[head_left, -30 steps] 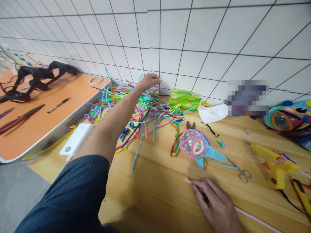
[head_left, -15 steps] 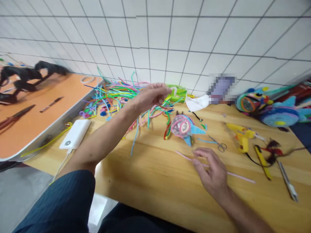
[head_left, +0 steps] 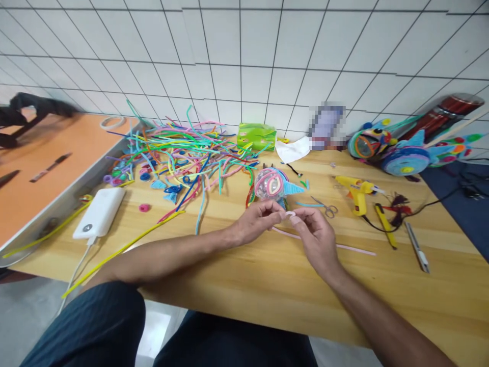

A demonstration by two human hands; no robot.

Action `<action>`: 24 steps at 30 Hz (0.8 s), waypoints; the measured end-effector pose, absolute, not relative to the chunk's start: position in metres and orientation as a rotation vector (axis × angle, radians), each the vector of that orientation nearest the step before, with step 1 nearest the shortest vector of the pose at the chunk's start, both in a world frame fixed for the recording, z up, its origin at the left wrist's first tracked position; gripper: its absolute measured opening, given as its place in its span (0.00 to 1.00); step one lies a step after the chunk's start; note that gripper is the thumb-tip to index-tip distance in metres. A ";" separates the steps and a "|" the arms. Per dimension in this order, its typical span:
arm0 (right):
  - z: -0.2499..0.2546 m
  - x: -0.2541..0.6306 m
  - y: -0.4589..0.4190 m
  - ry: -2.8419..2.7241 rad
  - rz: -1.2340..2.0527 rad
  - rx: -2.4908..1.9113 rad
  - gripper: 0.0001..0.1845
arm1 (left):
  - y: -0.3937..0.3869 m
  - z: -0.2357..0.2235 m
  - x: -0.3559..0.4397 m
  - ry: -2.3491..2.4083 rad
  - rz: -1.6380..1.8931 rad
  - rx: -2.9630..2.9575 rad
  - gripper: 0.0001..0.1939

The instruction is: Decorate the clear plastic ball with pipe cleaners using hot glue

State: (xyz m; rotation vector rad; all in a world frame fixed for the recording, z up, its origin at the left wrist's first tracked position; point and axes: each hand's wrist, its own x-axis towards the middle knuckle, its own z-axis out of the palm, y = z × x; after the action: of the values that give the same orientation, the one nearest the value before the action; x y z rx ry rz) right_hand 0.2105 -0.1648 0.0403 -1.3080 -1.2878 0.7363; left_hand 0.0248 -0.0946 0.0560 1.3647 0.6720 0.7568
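Small pale curl (head_left: 291,214) held over the wooden table (head_left: 237,275), well in from its front edge; left hand (head_left: 260,221) and right hand (head_left: 318,239) each pinch an end. Judged light, soft, easily bent; grip gently at the ends.

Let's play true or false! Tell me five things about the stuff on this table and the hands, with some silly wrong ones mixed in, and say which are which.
1. The fingertips of the left hand and the right hand meet at a little white curl. True.
2. The glue gun is blue. False: it is yellow.
3. The green packet is near the tiled wall. True.
4. The scissors are in the left hand. False: they lie on the wooden table.
5. The white power bank has a cable plugged into it. True.
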 end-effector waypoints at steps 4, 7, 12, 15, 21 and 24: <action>0.041 0.208 -0.164 -1.284 0.784 -1.315 0.10 | -0.097 0.054 0.025 0.644 0.738 1.334 0.25; 0.042 0.207 -0.163 -1.267 0.799 -1.313 0.12 | -0.096 0.052 0.024 0.616 0.660 1.267 0.25; 0.040 0.208 -0.164 -1.347 0.757 -1.325 0.09 | -0.094 0.044 0.024 0.568 0.588 1.054 0.30; 0.037 0.210 -0.169 -1.401 0.721 -1.328 0.07 | -0.095 0.039 0.024 0.507 0.534 0.939 0.33; 0.026 0.218 -0.173 -1.519 0.652 -1.351 0.07 | -0.095 0.030 0.022 0.445 0.460 0.928 0.33; 0.026 0.219 -0.172 -1.551 0.651 -1.338 0.07 | -0.095 0.026 0.021 0.462 0.420 0.942 0.30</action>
State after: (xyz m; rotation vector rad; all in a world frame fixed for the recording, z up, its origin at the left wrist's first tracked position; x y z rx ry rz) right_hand 0.2186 -0.1722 0.0256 -1.3380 -1.5510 0.6515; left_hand 0.0213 -0.0955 0.0258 0.9416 0.4615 0.4200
